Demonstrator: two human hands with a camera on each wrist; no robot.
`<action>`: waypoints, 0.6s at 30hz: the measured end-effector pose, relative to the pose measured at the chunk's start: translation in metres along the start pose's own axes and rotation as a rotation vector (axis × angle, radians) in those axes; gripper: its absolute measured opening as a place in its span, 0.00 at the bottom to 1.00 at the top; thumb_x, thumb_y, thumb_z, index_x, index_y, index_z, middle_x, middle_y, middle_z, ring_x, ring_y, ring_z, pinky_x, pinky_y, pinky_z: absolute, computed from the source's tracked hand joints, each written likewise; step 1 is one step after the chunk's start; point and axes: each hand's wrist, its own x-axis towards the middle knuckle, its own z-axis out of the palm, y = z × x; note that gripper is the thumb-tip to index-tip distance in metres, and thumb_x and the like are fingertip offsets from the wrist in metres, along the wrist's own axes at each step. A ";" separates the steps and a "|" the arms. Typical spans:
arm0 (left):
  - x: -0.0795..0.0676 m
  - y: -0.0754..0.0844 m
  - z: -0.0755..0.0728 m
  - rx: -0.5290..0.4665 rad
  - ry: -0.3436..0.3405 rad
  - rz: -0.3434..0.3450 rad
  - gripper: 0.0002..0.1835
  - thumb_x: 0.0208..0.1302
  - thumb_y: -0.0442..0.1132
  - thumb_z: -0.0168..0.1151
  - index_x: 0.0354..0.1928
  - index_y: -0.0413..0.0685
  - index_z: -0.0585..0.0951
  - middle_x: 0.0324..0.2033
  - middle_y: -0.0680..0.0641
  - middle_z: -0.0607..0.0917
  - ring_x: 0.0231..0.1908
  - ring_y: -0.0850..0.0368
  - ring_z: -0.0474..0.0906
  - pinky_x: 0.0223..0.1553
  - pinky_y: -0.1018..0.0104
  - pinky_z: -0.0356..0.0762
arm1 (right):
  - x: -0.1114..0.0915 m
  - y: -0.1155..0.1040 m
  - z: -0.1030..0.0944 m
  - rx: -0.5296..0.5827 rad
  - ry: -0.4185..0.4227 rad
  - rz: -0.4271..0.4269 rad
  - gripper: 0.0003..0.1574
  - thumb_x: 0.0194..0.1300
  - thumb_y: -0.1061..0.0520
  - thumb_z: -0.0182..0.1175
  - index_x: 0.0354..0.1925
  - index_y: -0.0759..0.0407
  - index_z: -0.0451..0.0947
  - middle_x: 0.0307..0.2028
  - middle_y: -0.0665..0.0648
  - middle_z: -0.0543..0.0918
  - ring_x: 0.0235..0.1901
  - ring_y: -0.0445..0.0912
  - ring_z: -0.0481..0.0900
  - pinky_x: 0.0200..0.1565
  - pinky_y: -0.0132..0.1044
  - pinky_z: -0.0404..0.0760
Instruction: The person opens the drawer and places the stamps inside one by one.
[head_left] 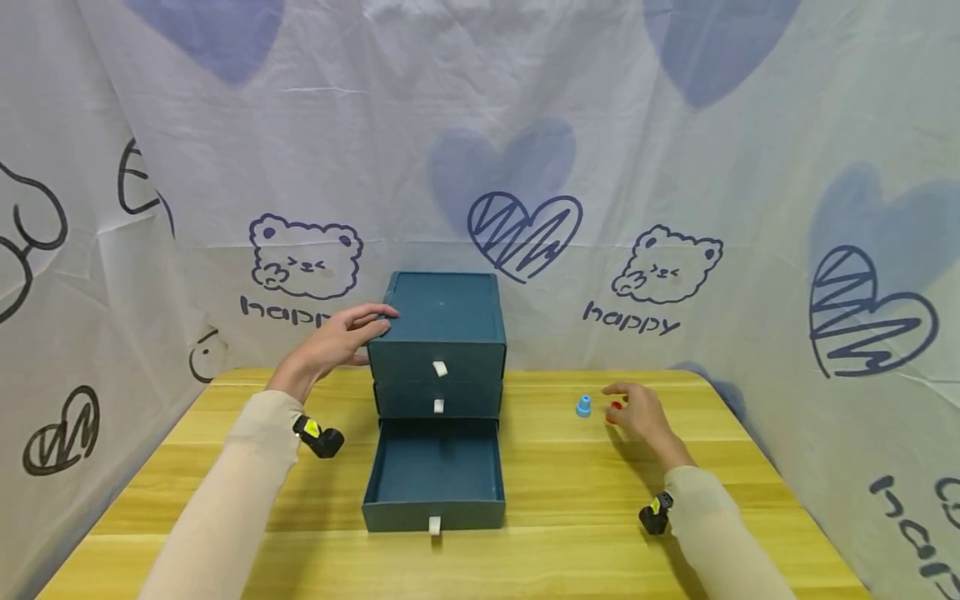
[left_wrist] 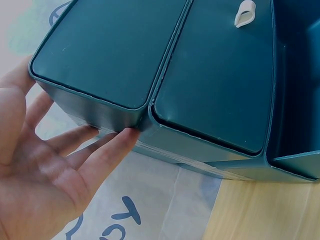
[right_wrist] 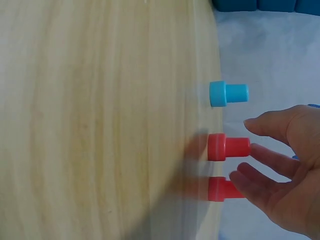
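A dark teal drawer cabinet (head_left: 442, 310) stands at the table's middle with its bottom drawer (head_left: 401, 517) pulled out; that drawer's floor is bare. My left hand (head_left: 333, 346) rests against the cabinet's upper left corner, and in the left wrist view its straight fingers (left_wrist: 107, 159) lie along the side wall. To the right, my right hand (head_left: 641, 412) hovers with loosely bent fingers by two red stepped pegs, one nearer (right_wrist: 235, 147) the thumb and the other (right_wrist: 217, 189) partly behind fingers. Beside them a light blue peg (head_left: 583, 407) of the same shape stands upright.
White cloth (head_left: 525, 100) with bear and heart prints hangs behind the wooden table (head_left: 577, 533) and along its sides. Two closed drawers with white pull tabs (head_left: 439, 368) sit above the extended one, which juts towards the front edge.
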 end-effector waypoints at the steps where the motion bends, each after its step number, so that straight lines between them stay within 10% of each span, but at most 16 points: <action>1: 0.000 0.000 0.000 -0.003 0.000 -0.001 0.26 0.80 0.53 0.52 0.73 0.53 0.70 0.80 0.40 0.59 0.79 0.35 0.56 0.70 0.31 0.67 | 0.000 0.001 0.001 0.001 0.002 -0.003 0.19 0.63 0.64 0.66 0.53 0.66 0.85 0.55 0.70 0.86 0.55 0.68 0.82 0.58 0.62 0.81; 18: 0.000 -0.002 -0.001 0.002 0.007 -0.001 0.25 0.80 0.53 0.52 0.73 0.53 0.70 0.80 0.41 0.60 0.79 0.36 0.56 0.70 0.31 0.66 | 0.003 0.007 0.011 0.038 0.000 -0.011 0.16 0.61 0.69 0.67 0.49 0.71 0.85 0.44 0.71 0.88 0.42 0.60 0.87 0.49 0.55 0.86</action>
